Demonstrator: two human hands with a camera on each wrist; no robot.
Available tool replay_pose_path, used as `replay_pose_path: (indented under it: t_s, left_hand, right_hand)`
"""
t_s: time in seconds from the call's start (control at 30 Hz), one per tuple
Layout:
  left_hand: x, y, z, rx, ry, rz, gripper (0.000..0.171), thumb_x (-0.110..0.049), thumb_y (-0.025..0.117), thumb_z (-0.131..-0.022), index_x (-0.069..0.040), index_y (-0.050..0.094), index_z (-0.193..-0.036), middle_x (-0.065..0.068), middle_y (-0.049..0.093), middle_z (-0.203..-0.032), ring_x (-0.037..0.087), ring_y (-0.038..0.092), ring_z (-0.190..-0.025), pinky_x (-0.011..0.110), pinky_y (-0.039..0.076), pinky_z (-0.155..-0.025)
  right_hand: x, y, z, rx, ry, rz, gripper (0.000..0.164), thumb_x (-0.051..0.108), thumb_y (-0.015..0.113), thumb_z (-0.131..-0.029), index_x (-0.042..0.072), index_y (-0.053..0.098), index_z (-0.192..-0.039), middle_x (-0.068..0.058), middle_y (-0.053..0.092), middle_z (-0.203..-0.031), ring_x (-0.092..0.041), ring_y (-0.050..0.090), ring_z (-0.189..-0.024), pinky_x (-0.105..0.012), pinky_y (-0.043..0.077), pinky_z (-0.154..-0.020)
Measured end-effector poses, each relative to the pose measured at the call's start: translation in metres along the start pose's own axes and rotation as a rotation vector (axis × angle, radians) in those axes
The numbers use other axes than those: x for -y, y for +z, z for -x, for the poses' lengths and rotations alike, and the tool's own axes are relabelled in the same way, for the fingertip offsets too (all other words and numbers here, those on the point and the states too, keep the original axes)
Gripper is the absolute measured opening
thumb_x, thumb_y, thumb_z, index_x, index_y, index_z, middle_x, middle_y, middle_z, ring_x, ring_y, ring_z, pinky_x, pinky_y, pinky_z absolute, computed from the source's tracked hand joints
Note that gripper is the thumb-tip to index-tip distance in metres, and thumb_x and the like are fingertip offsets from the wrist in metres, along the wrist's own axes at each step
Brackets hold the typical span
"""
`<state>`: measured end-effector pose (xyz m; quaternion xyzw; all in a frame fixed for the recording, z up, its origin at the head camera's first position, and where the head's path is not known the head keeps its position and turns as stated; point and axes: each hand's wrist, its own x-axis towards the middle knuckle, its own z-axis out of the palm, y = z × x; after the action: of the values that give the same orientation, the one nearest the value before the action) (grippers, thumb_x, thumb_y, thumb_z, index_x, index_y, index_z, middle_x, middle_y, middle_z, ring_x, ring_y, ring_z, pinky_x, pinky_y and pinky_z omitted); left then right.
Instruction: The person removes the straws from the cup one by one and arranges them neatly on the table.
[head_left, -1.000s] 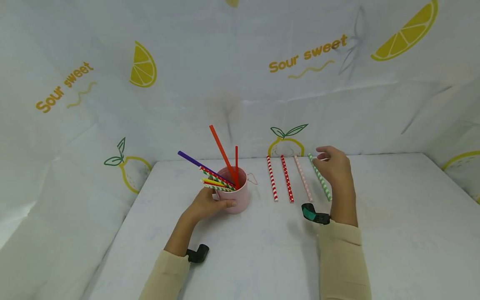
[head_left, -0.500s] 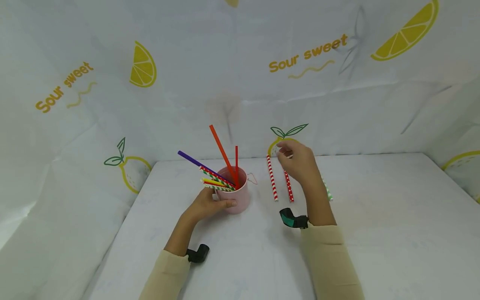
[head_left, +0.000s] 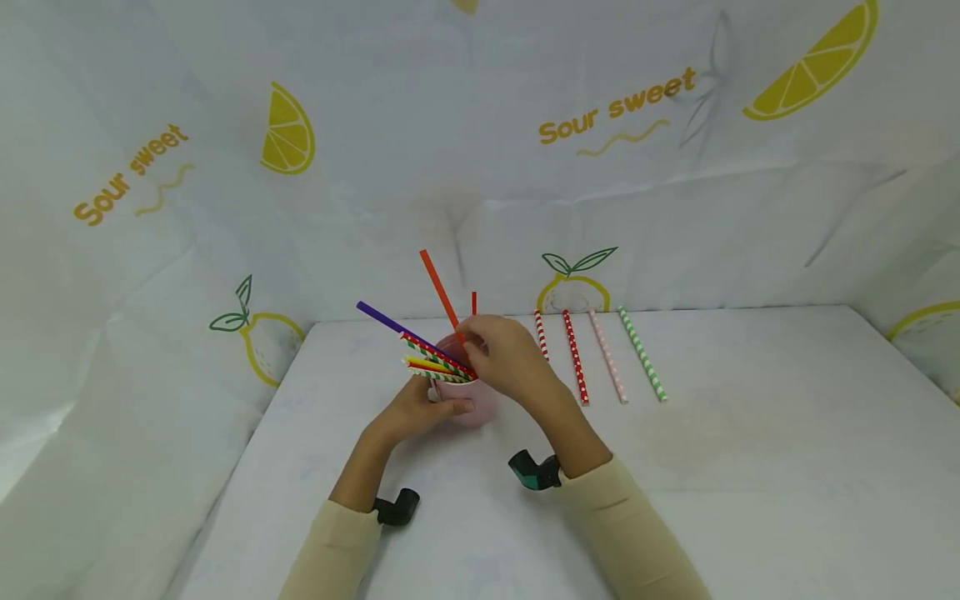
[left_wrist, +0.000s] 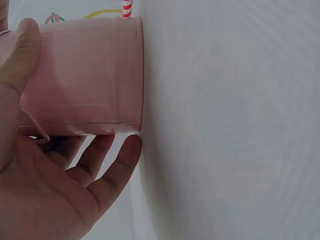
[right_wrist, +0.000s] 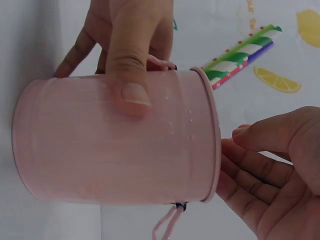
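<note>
Lemon-printed sheeting (head_left: 360, 233) is backing the white surface (head_left: 750, 458), where the left hand (head_left: 414, 413) is gripping the standing pink pail (head_left: 482, 408); the right hand (head_left: 510, 354) is hovering at its mouth, pinch unclear, and tugging the leaning orange-red straw (head_left: 439, 287) could be tipping it.

The cup (head_left: 474, 408) is rocking plain pink, while the purple straw (head_left: 382, 318) and the orange-red straw (head_left: 438, 287) are both going solid, no pattern. The candy-stripe straw (head_left: 541, 330) is doing red and white, the dotted straw (head_left: 576, 358) is showing white spots on red, the pale straw (head_left: 607, 357) is going soft pink, and the green straw (head_left: 642, 354) is wearing white stripes. The backdrop (head_left: 375, 208) is sporting yellow lemon slices (head_left: 288, 137) on white.
</note>
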<state>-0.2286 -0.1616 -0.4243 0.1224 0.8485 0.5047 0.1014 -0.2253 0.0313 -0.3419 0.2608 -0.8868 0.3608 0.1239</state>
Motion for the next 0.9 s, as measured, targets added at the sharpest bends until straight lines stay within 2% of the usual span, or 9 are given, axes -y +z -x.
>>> replay_pose_path:
  t_s: [0.17, 0.37, 0.53, 0.7, 0.87, 0.9]
  left_hand:
    - [-0.001, -0.001, 0.001, 0.017, 0.014, 0.005, 0.079, -0.037, 0.082, -0.085, -0.022, 0.04, -0.15, -0.003, 0.046, -0.148, 0.026, 0.027, -0.146, 0.063, 0.021, -0.114]
    - [0.0, -0.001, 0.001, 0.026, 0.04, -0.003, 0.084, -0.038, 0.081, -0.085, -0.022, 0.035, -0.153, -0.004, 0.042, -0.152, 0.024, 0.025, -0.146, 0.06, 0.019, -0.116]
    - [0.0, -0.002, 0.001, 0.019, 0.026, -0.013, 0.087, -0.039, 0.081, -0.085, -0.021, 0.032, -0.155, -0.001, 0.037, -0.155, 0.026, 0.022, -0.148, 0.061, 0.02, -0.116]
    - [0.0, -0.002, 0.001, 0.028, 0.061, 0.003, 0.082, -0.03, 0.079, -0.088, -0.02, 0.032, -0.155, 0.0, 0.037, -0.155, 0.024, 0.024, -0.148, 0.061, 0.018, -0.116]
    - [-0.001, -0.002, 0.0, 0.031, 0.046, 0.011, 0.081, -0.022, 0.078, -0.089, -0.018, 0.032, -0.155, 0.004, 0.035, -0.157, 0.028, 0.021, -0.149, 0.065, 0.016, -0.115]
    - [-0.006, -0.002, 0.003, 0.033, 0.043, 0.01, 0.08, -0.021, 0.078, -0.089, -0.016, 0.032, -0.155, 0.005, 0.036, -0.157, 0.03, 0.021, -0.149, 0.065, 0.016, -0.115]
  right_hand:
    - [0.005, 0.015, -0.001, 0.054, -0.055, 0.023, 0.018, 0.001, 0.065, -0.095, 0.004, 0.072, -0.111, -0.005, 0.073, -0.103, -0.017, 0.066, -0.094, -0.032, 0.056, -0.084]
    - [0.004, 0.027, -0.003, 0.068, -0.093, 0.081, 0.02, 0.003, 0.065, -0.096, 0.006, 0.071, -0.115, -0.003, 0.071, -0.103, -0.016, 0.064, -0.088, -0.03, 0.057, -0.082]
    - [0.003, 0.031, -0.003, 0.078, -0.099, 0.078, 0.021, 0.004, 0.067, -0.096, 0.007, 0.071, -0.115, -0.002, 0.071, -0.103, -0.016, 0.063, -0.089, -0.03, 0.056, -0.082]
    - [0.003, 0.033, -0.003, 0.08, -0.096, 0.067, 0.018, 0.004, 0.067, -0.096, 0.007, 0.071, -0.113, -0.002, 0.07, -0.103, -0.016, 0.063, -0.091, -0.032, 0.056, -0.084]
    - [0.003, 0.033, -0.003, 0.097, -0.08, 0.051, 0.013, 0.003, 0.066, -0.096, 0.008, 0.071, -0.107, 0.0, 0.07, -0.099, -0.015, 0.061, -0.089, -0.031, 0.055, -0.083]
    - [0.003, 0.032, -0.003, 0.103, -0.075, 0.047, 0.013, 0.003, 0.066, -0.096, 0.008, 0.071, -0.106, 0.0, 0.069, -0.098, -0.015, 0.061, -0.088, -0.03, 0.055, -0.082]
